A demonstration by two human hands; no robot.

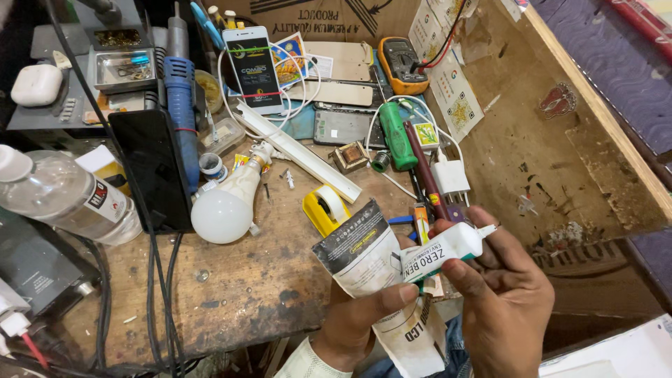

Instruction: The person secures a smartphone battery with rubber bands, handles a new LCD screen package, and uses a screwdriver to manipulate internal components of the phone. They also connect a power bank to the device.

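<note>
A small white tube (448, 248) with a teal band lies crosswise in both hands at the near edge of the wooden workbench (238, 287), its narrow nozzle pointing right. The right hand (504, 297) closes around it, thumb and forefinger pinching the nozzle end. The left hand (357, 318) grips a crumpled black-and-white pouch (371, 280) just under the tube, thumb pressed on its front; the pouch hangs down past the bench edge.

Relative to the tube, the only bare wood lies to its left, a worn patch running to the bench's front edge. Just beyond the tube sit a yellow tape dispenser (323, 208), a dark red-handled screwdriver (424, 171), a green-handled screwdriver (397, 136) and a white plug adapter (450, 176), leaving little room. To its right rises a stained cardboard wall (532, 133), closing that side.

Farther left of the tube lie a white bulb (224, 210), a black phone (152, 168) leaning upright, and a clear plastic bottle (63, 192) on its side, partly filled with clear liquid. At the far left back, a small metal tray (126, 70) holds tiny parts, too small to tell. A lit phone (255, 68) and a yellow multimeter (401, 64) stand at the back.
</note>
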